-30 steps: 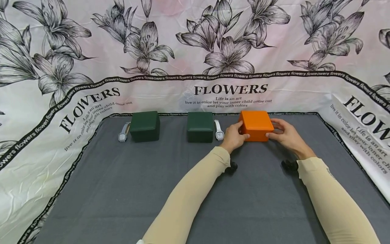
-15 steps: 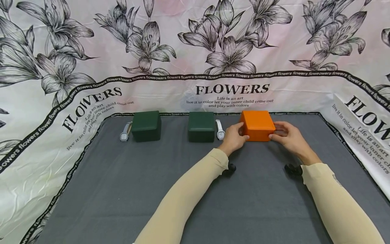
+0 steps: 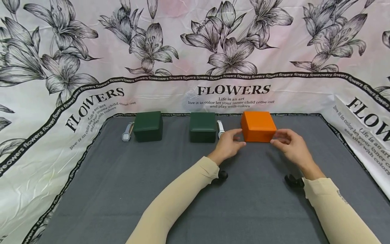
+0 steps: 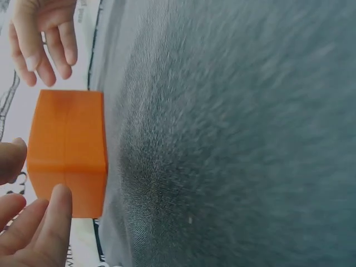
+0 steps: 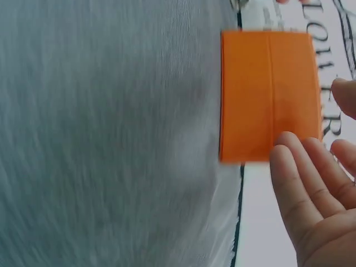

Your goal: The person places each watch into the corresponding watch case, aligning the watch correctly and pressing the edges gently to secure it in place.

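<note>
An orange box (image 3: 259,127) with its lid down stands at the back of the grey cloth, right of the middle. My left hand (image 3: 228,145) is just off its left side, fingers loosely bent and holding nothing. Close by the box's right side is my right hand (image 3: 290,146), also holding nothing, with relaxed fingers in the right wrist view. Left of my left hand lies a white watch (image 3: 220,128), its dial hidden behind that hand. Beside the watch sits a green box (image 3: 202,127). Another green box (image 3: 148,126) stands farther left, with a second watch (image 3: 126,133) at its left.
A grey cloth (image 3: 115,189) covers the table. Behind it rises a white floral-printed cloth (image 3: 170,91) with black lettering, close behind the three boxes. Dark wrist devices (image 3: 294,180) show below both wrists.
Both hands have let go of the orange box. My left hand has drawn back to the left and toward me; my right has moved slightly right and nearer. The box stays in place.
</note>
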A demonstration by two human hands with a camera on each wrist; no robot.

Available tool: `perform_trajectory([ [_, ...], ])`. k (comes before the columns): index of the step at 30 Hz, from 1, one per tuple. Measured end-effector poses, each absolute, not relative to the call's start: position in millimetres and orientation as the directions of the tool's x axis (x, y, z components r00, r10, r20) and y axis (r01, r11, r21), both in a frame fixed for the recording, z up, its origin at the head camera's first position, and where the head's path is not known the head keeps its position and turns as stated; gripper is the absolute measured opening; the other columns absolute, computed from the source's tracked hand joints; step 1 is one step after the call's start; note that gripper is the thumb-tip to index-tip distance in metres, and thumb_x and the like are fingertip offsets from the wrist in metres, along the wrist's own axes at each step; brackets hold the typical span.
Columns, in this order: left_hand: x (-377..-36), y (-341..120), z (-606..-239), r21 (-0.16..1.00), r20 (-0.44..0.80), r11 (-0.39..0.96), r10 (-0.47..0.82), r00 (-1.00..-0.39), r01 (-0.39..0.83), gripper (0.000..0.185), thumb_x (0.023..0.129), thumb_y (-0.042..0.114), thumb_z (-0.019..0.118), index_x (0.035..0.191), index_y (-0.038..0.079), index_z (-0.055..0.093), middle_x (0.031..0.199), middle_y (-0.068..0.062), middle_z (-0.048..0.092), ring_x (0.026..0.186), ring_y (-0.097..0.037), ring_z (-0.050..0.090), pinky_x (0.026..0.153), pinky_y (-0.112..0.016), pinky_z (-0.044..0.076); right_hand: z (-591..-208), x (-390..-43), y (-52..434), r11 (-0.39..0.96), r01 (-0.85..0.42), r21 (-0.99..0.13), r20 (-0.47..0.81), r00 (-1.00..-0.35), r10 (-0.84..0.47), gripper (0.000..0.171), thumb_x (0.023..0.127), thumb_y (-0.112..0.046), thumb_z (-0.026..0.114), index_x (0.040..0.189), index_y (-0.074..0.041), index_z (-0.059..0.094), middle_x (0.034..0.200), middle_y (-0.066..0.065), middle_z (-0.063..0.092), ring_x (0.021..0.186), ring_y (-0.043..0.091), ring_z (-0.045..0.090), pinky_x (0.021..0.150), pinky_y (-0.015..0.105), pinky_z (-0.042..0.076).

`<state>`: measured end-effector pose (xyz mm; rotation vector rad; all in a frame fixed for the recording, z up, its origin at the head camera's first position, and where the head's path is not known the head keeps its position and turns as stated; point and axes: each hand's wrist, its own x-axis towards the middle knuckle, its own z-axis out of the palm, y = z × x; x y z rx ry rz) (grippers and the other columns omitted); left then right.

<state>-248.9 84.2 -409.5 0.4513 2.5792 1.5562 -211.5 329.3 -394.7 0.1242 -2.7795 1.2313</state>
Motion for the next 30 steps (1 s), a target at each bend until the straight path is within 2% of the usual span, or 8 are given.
perform_trajectory([
  [4, -238, 75, -407, 0.875, 0.091, 0.43, 0.304, -0.948, 0.222, 0.052, 0.086, 0.012, 0.072, 0.135, 0.011, 0.054, 0.13, -0.008, 0.058, 0.109, -0.021, 0.061, 0.081, -0.022, 0.052, -395, -205, 312, 0.657, -0.157, -0.737, 0.152, -0.986, -0.066, 0.056, 0.092, -0.036, 0.064, 0.133, -0.001, 0.047, 0.119, 0.018, 0.059, 0.091, 0.001, 0.057, 0.069, 0.013, 0.048],
  [13, -223, 52, -406, 0.872, 0.149, 0.407, 0.309, -0.939, 0.272, 0.048, 0.087, 0.013, 0.072, 0.132, 0.013, 0.057, 0.129, -0.008, 0.058, 0.108, -0.024, 0.063, 0.08, -0.019, 0.051, -398, -200, 270, 0.624, -0.255, -0.739, 0.203, -0.967, -0.155, 0.046, 0.091, -0.028, 0.066, 0.125, -0.001, 0.053, 0.112, 0.016, 0.063, 0.094, 0.026, 0.064, 0.071, 0.015, 0.049],
  [18, -217, 37, -405, 0.87, 0.178, 0.396, 0.304, -0.936, 0.294, 0.048, 0.087, 0.011, 0.071, 0.132, 0.011, 0.057, 0.129, -0.008, 0.057, 0.105, -0.025, 0.064, 0.079, -0.019, 0.052, -400, -204, 249, 0.598, -0.271, -0.754, 0.192, -0.962, -0.195, 0.045, 0.091, -0.029, 0.067, 0.123, -0.001, 0.054, 0.112, 0.015, 0.063, 0.096, 0.027, 0.064, 0.074, 0.017, 0.049],
  [25, -218, 10, -408, 0.869, 0.244, 0.372, 0.251, -0.937, 0.326, 0.044, 0.086, 0.007, 0.071, 0.128, 0.004, 0.059, 0.123, -0.017, 0.058, 0.104, -0.03, 0.064, 0.08, -0.019, 0.051, -399, -214, 223, 0.568, -0.296, -0.768, 0.199, -0.953, -0.228, 0.043, 0.09, -0.026, 0.069, 0.123, -0.002, 0.056, 0.113, 0.015, 0.063, 0.096, 0.027, 0.063, 0.081, 0.04, 0.053],
  [30, -222, -13, -408, 0.873, 0.249, 0.378, 0.2, -0.948, 0.309, 0.04, 0.087, 0.009, 0.07, 0.126, 0.003, 0.06, 0.121, -0.018, 0.059, 0.105, -0.03, 0.063, 0.082, -0.021, 0.051, -398, -225, 208, 0.564, -0.274, -0.779, 0.167, -0.957, -0.236, 0.043, 0.089, -0.028, 0.07, 0.122, -0.004, 0.056, 0.113, 0.013, 0.063, 0.097, 0.026, 0.063, 0.083, 0.045, 0.052],
])
